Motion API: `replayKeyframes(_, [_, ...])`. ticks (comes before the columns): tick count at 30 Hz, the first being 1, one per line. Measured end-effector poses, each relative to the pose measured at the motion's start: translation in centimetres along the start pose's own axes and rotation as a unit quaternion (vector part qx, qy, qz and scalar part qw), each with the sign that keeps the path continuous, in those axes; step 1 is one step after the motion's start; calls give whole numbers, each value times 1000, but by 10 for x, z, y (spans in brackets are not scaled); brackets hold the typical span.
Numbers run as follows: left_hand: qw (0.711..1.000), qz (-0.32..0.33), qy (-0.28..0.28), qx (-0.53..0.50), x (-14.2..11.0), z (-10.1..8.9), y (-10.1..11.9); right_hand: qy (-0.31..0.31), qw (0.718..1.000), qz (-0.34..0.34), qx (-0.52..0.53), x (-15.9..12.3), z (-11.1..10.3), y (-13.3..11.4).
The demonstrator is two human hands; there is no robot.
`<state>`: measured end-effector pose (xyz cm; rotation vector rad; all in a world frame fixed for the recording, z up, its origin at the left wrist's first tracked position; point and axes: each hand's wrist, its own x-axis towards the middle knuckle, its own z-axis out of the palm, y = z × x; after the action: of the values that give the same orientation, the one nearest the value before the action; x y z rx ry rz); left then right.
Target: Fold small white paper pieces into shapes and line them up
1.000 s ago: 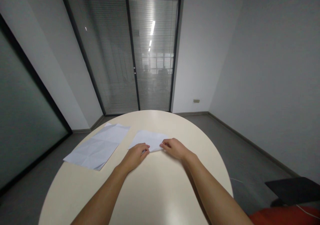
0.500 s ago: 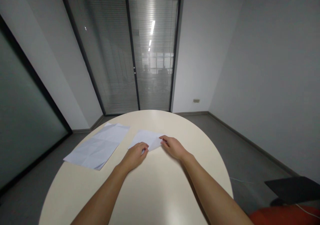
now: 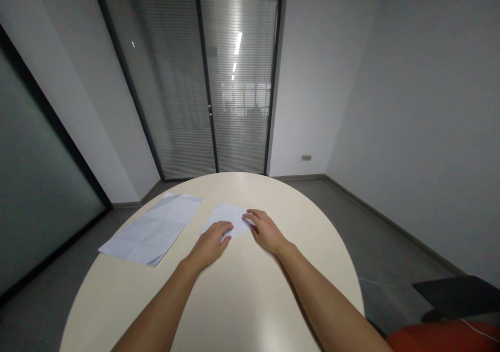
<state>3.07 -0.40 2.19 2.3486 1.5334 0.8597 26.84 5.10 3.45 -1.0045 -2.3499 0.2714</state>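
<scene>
A small sheet of white paper (image 3: 230, 214) lies on the round table, between my two hands and partly under them. My left hand (image 3: 212, 241) rests over its near left edge, fingers stretched forward and the thumb apart. On the paper's right edge lies my right hand (image 3: 266, 230), its fingers extended and slightly spread over the sheet. Neither hand grips anything that I can see. The fingers hide the paper's right corner and part of its near edge.
Larger creased white sheets (image 3: 156, 229) lie on the left of the cream table (image 3: 234, 300). A black flat panel (image 3: 459, 294) and a red seat (image 3: 437, 336) stand at lower right. Beyond the table are glass panels with blinds (image 3: 242, 133).
My right hand has shifted slightly left over the paper, and its fingers have gone from a pinch at the edge to lying spread. My left hand's fingers have loosened a little.
</scene>
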Motion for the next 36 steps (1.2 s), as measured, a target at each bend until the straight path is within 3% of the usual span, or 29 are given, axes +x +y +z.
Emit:
replayKeyframes(6, [1000, 4, -13, 19, 1, 0, 1, -93, 993, -69, 2, -2, 3, -20])
replayKeyframes(11, [999, 12, -14, 29, 1, -2, 3, -171, 985, 12, 2, -6, 6, -32])
replayKeyframes(17, [998, 34, -32, 52, 1, -10, 16, -172, 979, 107, -26, -7, 0, -25])
replayKeyframes(25, [996, 47, -56, 42, 0, -23, 40, -145, 980, 123, -59, -8, -3, -25])
replayKeyframes(30, [996, 47, -53, 48, 0, -20, 36, -163, 980, 105, -49, -7, -7, -26])
replayKeyframes(36, [996, 77, -30, 34, -4, -7, 15, -196, 975, 105, -29, -7, -11, -26])
